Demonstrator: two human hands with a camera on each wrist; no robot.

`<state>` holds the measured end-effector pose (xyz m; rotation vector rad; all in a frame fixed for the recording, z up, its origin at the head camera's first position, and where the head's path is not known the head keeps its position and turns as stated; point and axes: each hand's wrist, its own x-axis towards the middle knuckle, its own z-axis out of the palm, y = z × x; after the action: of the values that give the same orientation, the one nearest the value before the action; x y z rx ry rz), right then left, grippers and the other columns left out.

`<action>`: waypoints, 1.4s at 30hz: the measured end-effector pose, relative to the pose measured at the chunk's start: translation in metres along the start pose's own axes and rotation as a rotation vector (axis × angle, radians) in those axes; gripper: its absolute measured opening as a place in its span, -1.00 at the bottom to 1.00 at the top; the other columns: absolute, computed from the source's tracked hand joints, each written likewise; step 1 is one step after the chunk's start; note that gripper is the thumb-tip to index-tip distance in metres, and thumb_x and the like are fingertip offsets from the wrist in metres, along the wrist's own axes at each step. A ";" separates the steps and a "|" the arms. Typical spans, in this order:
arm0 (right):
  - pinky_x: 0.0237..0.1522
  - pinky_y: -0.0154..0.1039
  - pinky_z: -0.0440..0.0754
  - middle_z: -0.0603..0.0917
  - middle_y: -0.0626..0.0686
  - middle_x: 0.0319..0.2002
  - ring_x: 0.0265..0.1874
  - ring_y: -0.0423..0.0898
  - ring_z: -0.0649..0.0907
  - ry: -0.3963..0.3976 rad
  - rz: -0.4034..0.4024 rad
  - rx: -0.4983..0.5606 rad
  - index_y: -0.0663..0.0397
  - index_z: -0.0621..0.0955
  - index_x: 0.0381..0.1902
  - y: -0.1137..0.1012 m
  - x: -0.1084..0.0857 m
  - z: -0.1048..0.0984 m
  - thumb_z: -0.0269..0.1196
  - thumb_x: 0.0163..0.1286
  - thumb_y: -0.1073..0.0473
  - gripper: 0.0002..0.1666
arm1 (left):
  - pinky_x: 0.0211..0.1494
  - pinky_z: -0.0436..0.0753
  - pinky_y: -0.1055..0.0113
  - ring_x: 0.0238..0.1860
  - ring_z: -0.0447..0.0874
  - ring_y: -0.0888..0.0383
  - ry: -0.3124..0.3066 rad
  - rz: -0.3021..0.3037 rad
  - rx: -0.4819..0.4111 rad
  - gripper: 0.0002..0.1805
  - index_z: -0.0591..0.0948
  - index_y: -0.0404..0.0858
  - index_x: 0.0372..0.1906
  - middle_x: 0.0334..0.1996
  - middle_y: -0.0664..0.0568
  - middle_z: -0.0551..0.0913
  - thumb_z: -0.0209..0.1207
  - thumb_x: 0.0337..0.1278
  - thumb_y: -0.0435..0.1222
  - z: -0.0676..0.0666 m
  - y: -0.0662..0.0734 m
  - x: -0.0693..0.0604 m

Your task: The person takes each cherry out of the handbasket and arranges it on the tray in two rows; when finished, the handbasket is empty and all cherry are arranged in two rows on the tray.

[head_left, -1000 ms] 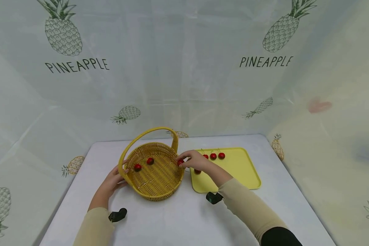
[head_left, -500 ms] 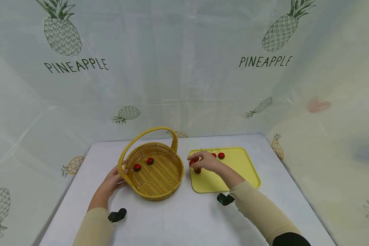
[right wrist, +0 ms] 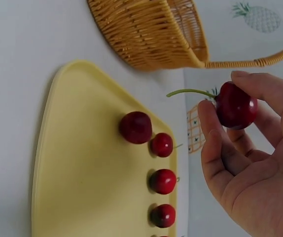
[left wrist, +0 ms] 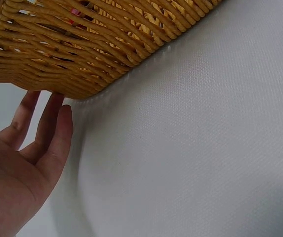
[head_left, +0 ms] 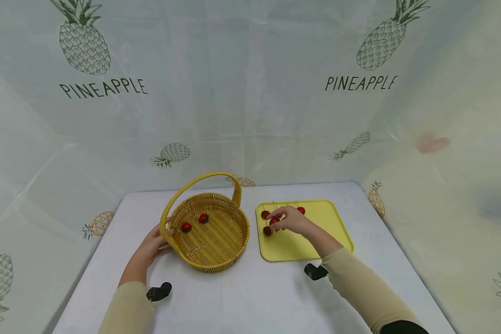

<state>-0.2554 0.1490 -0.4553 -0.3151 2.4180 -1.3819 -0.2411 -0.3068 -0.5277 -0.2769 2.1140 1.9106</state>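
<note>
My right hand (head_left: 290, 220) pinches a dark red cherry (right wrist: 235, 105) between thumb and fingertips, its green stem pointing away from the palm. In the head view it is over the left part of a yellow tray (head_left: 313, 239). Near that hand, a cherry (head_left: 265, 214) and a darker cherry (head_left: 267, 230) lie on the tray; others are partly covered by the fingers. My left hand (head_left: 152, 243) grips the left side of a yellow wicker basket (head_left: 217, 241) by the handle's foot, with fingers (left wrist: 57, 143) against its outer wall. Two cherries (head_left: 203, 218) lie inside the basket.
The basket's tall arched handle (head_left: 204, 176) rises over its back left. Several cherries, one of them a red cherry (right wrist: 162, 181), line the tray's far edge. A white table (head_left: 242, 297) carries everything, and a pineapple-print sheet (head_left: 250, 106) hangs behind it.
My right hand has moved right, from the basket's right rim to over the tray, with a cherry still in its fingers. The left hand and the basket stay put.
</note>
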 end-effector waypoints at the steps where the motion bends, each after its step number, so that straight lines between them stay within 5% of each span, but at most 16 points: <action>1: -0.10 0.15 0.60 0.66 0.03 -0.25 -0.32 0.10 0.70 0.007 0.003 -0.001 0.12 0.72 -0.08 0.002 0.000 -0.001 0.39 0.21 0.26 -0.71 | 0.11 0.57 0.03 0.07 0.56 0.00 0.000 -0.001 -0.001 -0.27 0.07 -0.01 0.55 0.41 -0.26 0.20 0.11 0.40 -0.14 0.000 0.000 0.000; 13: -0.12 0.12 0.63 0.58 0.14 -0.04 -0.36 -0.06 0.64 0.090 0.027 0.032 0.31 0.67 -0.04 0.022 -0.005 -0.007 0.40 0.18 0.35 -0.64 | 0.12 0.57 0.02 0.08 0.55 0.01 -0.002 -0.002 0.003 -0.27 0.07 -0.02 0.55 0.41 -0.28 0.20 0.10 0.40 -0.12 -0.001 0.000 0.001; 24: -0.03 -0.02 0.63 0.66 0.14 -0.11 -0.19 0.15 0.71 0.110 0.059 0.115 0.35 0.63 0.06 0.039 -0.007 -0.004 0.35 0.28 0.23 -0.57 | 0.11 0.57 0.04 0.05 0.57 0.04 -0.012 0.000 -0.002 -0.27 0.05 -0.03 0.55 0.40 -0.30 0.20 0.08 0.42 -0.13 0.000 0.001 -0.001; 33: -0.03 0.12 0.61 0.67 0.33 -0.12 -0.18 0.19 0.70 0.111 -0.001 0.243 0.56 0.57 0.03 0.052 -0.005 -0.002 0.23 0.36 0.38 -0.65 | 0.09 0.58 0.04 0.06 0.57 0.02 -0.013 0.007 0.002 -0.27 0.05 -0.03 0.56 0.41 -0.30 0.19 0.08 0.42 -0.14 0.001 0.001 -0.002; 42: 0.01 -0.03 0.60 0.64 0.14 -0.04 -0.12 0.01 0.67 0.189 0.058 0.200 0.28 0.68 -0.04 0.059 -0.007 0.001 0.36 0.28 0.23 -0.68 | 0.08 0.59 0.06 0.04 0.59 0.03 -0.010 0.023 -0.006 -0.27 0.09 -0.05 0.54 0.39 -0.30 0.22 0.11 0.39 -0.14 0.000 -0.002 0.000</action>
<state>-0.2502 0.1803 -0.5059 -0.0663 2.3862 -1.6774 -0.2405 -0.3067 -0.5292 -0.2455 2.1140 1.9274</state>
